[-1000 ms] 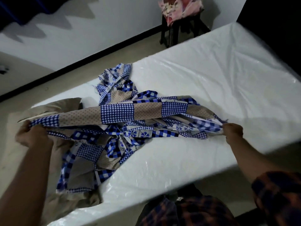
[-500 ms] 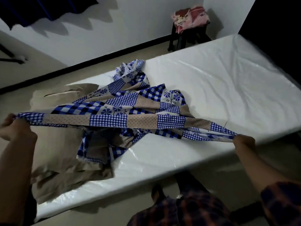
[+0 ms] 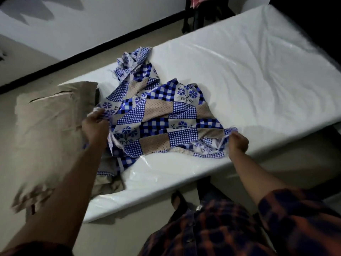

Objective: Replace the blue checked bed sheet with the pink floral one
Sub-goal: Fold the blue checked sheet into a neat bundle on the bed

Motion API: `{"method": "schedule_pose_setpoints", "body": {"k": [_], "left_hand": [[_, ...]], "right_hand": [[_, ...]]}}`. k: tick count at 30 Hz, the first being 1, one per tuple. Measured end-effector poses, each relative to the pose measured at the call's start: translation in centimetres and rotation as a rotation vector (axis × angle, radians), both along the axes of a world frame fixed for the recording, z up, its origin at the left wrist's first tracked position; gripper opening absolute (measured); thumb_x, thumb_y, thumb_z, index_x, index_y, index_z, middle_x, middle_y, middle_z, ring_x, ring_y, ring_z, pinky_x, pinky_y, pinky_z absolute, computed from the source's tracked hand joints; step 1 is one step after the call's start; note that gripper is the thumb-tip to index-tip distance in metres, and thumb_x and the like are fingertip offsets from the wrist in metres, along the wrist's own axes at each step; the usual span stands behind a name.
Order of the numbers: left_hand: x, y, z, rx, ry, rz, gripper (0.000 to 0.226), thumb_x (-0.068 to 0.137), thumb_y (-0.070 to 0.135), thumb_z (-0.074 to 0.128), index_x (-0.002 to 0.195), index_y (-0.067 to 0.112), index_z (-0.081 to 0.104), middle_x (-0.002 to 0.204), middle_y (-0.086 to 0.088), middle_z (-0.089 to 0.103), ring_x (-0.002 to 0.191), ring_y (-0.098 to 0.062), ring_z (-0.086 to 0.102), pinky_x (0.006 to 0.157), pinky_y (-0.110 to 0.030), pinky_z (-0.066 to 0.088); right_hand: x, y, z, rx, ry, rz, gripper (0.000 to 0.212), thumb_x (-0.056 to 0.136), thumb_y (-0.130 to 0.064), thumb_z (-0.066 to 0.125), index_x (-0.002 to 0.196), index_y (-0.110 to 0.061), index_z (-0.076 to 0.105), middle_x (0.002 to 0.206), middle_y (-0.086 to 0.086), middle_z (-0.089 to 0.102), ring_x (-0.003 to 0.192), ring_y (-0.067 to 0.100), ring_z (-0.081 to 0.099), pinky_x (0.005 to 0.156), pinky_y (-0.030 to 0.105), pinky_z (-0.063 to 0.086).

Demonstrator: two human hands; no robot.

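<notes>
The blue checked sheet [image 3: 162, 115] lay bunched on the mattress [image 3: 249, 71] between two grips.
The left hand [image 3: 96, 124] pinched its edge at 9 o'clock and the right hand [image 3: 238, 142] clenched a corner at 4 o'clock; the heap stretched toward 12 o'clock from both.

This is a bedroom in a home. A big white mattress [image 3: 239, 74] in shiny plastic lies by a white wall [image 3: 110, 19], with a tan pillow [image 3: 49, 122] and a blue checked bed sheet [image 3: 156, 115] on it
</notes>
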State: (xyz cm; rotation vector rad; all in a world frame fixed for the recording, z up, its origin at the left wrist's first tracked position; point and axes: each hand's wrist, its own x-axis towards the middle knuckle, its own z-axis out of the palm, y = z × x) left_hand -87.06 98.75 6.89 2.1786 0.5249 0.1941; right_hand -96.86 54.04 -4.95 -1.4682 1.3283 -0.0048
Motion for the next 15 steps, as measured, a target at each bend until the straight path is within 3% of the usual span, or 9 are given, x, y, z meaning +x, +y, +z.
{"method": "schedule_pose_setpoints", "body": {"k": [2,4,6,8,10,12,14,15], "left_hand": [[0.0,-5.7,0.4,0.020,0.049,-0.129,0.035,0.085,-0.003,0.059,0.116,0.006,0.074,0.096,-0.004,0.072,0.077,-0.008,0.064,0.069,-0.016,0.050],[0.6,-10.7,-0.4,0.079,0.139,-0.254,0.037,0.086,-0.001,0.062,0.120,0.009,0.073,0.101,-0.001,0.073,0.087,-0.011,0.067,0.074,-0.015,0.046],[0.9,-14.3,-1.3,0.091,0.221,-0.372,0.036,0.087,0.002,0.063,0.120,0.010,0.073,0.104,-0.004,0.075,0.094,-0.015,0.069,0.076,-0.016,0.044],[0.6,-17.0,-1.3,0.125,0.237,-0.478,0.035,0.087,0.002,0.064,0.120,0.009,0.073,0.103,-0.009,0.076,0.090,-0.012,0.067,0.072,-0.013,0.041],[0.4,-18.3,-1.8,0.140,0.216,-0.515,0.035,0.088,0.001,0.065,0.121,0.010,0.072,0.102,-0.011,0.076,0.084,-0.009,0.062,0.066,-0.010,0.036],[0.3,-18.4,-1.9,0.145,0.205,-0.516,0.035,0.088,0.002,0.065,0.121,0.011,0.072,0.101,-0.014,0.076,0.081,-0.010,0.061,0.062,-0.011,0.035],[0.4,-17.7,-2.1,0.143,0.220,-0.507,0.036,0.088,0.001,0.064,0.121,0.012,0.073,0.100,-0.016,0.076,0.077,-0.012,0.061,0.058,-0.015,0.037],[0.4,-17.2,-2.2,0.154,0.237,-0.495,0.036,0.087,0.001,0.064,0.120,0.012,0.073,0.098,-0.016,0.076,0.075,-0.014,0.062,0.059,-0.020,0.041]], "right_hand": [[1.5,1.2,-0.8,0.035,-0.099,0.134,0.014,0.087,-0.012,0.070,0.096,-0.014,0.081,0.094,0.011,0.077,0.086,0.025,0.070,0.084,0.035,0.058],[3.4,2.7,1.2,0.073,-0.193,0.246,0.022,0.084,-0.004,0.068,0.085,-0.021,0.082,0.077,0.006,0.076,0.069,0.017,0.069,0.070,0.033,0.059],[5.0,3.9,4.1,0.137,-0.261,0.401,0.022,0.085,0.004,0.064,0.083,-0.010,0.080,0.056,0.000,0.066,0.045,0.010,0.058,0.048,0.020,0.048],[6.0,4.5,5.9,0.116,-0.288,0.681,0.022,0.085,0.011,0.056,0.090,0.003,0.077,0.049,-0.007,0.063,0.039,0.004,0.053,0.043,0.017,0.043],[5.8,3.6,6.0,0.061,-0.281,0.894,0.022,0.085,0.008,0.060,0.090,-0.003,0.078,0.053,-0.010,0.065,0.044,0.000,0.055,0.051,0.016,0.045],[4.8,1.7,5.1,0.008,-0.203,0.944,0.016,0.082,0.000,0.073,0.093,-0.010,0.080,0.066,-0.007,0.072,0.057,0.005,0.065,0.064,0.026,0.055],[3.2,-0.9,3.3,-0.102,-0.050,1.005,0.026,0.081,-0.014,0.080,0.107,-0.016,0.078,0.090,0.001,0.078,0.083,0.018,0.074,0.082,0.038,0.059],[2.1,-2.2,2.4,-0.188,0.059,1.042,0.036,0.081,-0.021,0.078,0.117,-0.022,0.073,0.107,0.003,0.076,0.098,0.023,0.072,0.089,0.036,0.055]]}}
